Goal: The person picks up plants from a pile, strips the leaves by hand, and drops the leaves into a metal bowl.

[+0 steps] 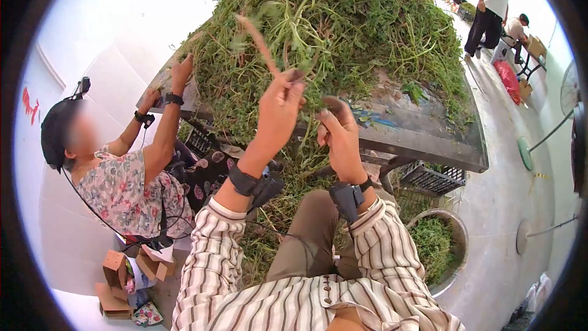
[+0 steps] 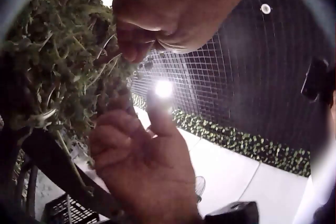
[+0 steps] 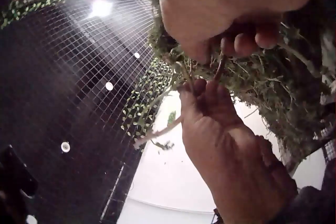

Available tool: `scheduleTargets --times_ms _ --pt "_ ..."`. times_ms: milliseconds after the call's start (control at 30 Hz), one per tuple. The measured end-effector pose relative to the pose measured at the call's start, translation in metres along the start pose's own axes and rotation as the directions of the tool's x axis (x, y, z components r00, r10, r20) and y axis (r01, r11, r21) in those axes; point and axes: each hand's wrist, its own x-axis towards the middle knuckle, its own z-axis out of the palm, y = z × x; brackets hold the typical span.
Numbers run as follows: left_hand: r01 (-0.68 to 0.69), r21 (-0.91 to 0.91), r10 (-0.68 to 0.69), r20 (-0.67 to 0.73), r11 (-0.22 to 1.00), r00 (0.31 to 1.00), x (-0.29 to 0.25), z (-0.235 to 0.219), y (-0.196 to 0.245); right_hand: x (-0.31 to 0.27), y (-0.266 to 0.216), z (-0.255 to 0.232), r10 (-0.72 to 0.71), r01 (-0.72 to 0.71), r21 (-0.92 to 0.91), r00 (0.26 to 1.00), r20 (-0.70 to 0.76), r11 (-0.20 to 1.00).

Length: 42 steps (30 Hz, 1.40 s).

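Observation:
In the head view, the left hand (image 1: 278, 113) pinches a plant with a thick pinkish stem (image 1: 260, 43) that points up and left. The same stem (image 3: 167, 130) juts from the left hand (image 3: 226, 145) in the right wrist view. The right hand (image 1: 341, 141) is close beside it, thumb and fingertips pinched together. Between both hands' fingertips runs a thin brown stem (image 3: 221, 66), seen from the right wrist, below the right hand (image 3: 226, 14). Behind the hands a large heap of green plants (image 1: 367, 30) covers much of the dark table (image 1: 422, 142).
At the left, a person in a floral shirt (image 1: 131, 193) reaches to the heap. Cardboard boxes (image 1: 114, 270) lie low at left. A black crate (image 1: 432, 179) is under the table, a round tub (image 1: 460, 233) with greens at lower right. Several people are farther back.

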Motion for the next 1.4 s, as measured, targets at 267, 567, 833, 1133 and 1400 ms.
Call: scheduleTargets --times_ms 267,567,833,1133,1400 --pt "-0.431 0.319 0.35 0.28 0.844 0.894 0.005 0.044 -0.003 0.017 -0.029 -0.003 -0.488 0.445 -0.406 0.873 -0.003 0.798" --pt "-0.502 0.457 0.365 0.358 0.734 0.86 0.033 0.047 0.008 0.021 -0.059 -0.037 -0.36 0.296 -0.328 0.92 -0.156 0.897" --pt "-0.496 0.53 0.158 0.559 0.688 0.814 0.101 0.053 -0.004 0.02 -0.065 -0.054 -0.409 0.346 -0.401 0.909 -0.079 0.848" --pt "-0.718 0.645 0.421 0.593 0.261 0.686 0.149 0.055 -0.059 0.01 -0.084 -0.067 -0.483 0.403 -0.39 0.866 -0.132 0.828" --pt "-0.301 0.591 0.106 0.341 0.748 0.934 0.14 0.056 -0.084 0.011 -0.111 -0.1 -0.506 0.424 -0.297 0.806 -0.306 0.855"
